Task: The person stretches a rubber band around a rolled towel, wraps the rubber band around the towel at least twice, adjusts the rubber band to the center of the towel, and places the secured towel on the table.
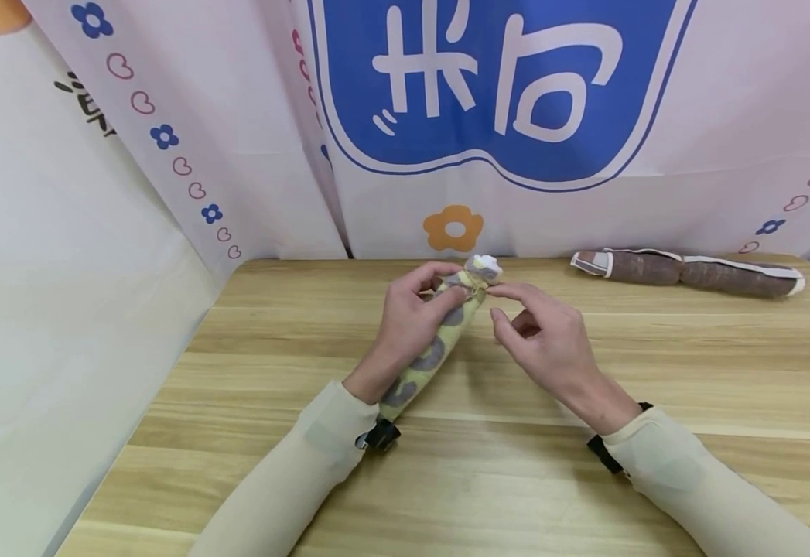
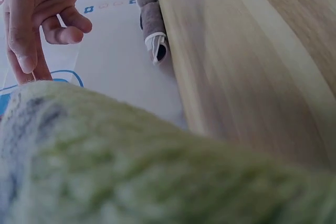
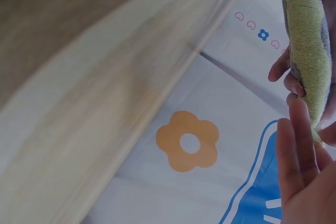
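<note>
A rolled yellow-green towel (image 1: 427,360) with purple-grey patterns lies slantwise in the head view, cinched near its far end by a thin band (image 1: 477,291). Beyond the cinch, a small tuft with a white tip (image 1: 487,264) sticks out. My left hand (image 1: 411,309) grips the roll just below the cinch, thumb on top. At the cinch, my right hand (image 1: 547,333) has its index fingertip on the band, thumb held apart. The left wrist view shows a fine strand at the right fingertips (image 2: 25,62). The towel (image 3: 310,45) hides part of the left hand in the right wrist view.
A brown towel roll (image 1: 718,276) with pale edging, narrowed at its middle, lies along the back right of the wooden table (image 1: 488,495). Behind the table hangs a white printed cloth (image 1: 391,209). A white surface (image 1: 49,325) borders the table's left side.
</note>
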### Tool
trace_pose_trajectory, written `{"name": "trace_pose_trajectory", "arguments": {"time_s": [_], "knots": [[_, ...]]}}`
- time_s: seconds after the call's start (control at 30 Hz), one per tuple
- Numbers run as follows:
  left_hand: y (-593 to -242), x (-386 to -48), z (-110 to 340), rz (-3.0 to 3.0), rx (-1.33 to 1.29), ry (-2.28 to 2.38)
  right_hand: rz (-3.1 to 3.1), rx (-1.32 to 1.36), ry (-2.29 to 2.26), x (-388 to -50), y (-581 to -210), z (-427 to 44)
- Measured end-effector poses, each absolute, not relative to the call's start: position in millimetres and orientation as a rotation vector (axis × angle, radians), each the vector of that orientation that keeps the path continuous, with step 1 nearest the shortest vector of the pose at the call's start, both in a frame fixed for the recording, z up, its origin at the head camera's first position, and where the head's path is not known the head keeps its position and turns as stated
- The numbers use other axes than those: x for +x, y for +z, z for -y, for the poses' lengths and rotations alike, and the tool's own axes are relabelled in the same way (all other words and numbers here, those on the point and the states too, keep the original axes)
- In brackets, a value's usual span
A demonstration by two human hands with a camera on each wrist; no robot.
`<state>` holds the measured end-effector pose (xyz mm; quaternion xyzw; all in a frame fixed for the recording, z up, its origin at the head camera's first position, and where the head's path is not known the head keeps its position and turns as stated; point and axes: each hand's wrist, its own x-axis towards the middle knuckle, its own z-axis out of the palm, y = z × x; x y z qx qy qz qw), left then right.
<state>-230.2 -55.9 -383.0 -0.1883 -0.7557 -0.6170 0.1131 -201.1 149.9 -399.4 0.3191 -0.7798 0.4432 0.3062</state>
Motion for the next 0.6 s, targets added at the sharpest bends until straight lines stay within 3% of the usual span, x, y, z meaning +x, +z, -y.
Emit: {"name": "trace_pose_trajectory", "arguments": {"time_s": [0.6], "knots": [[-382.8,-225.2,50.5,2.24,-0.573,-1.847,1.996,0.819,1.206,-199.7,-397.1,-149.2]]}}
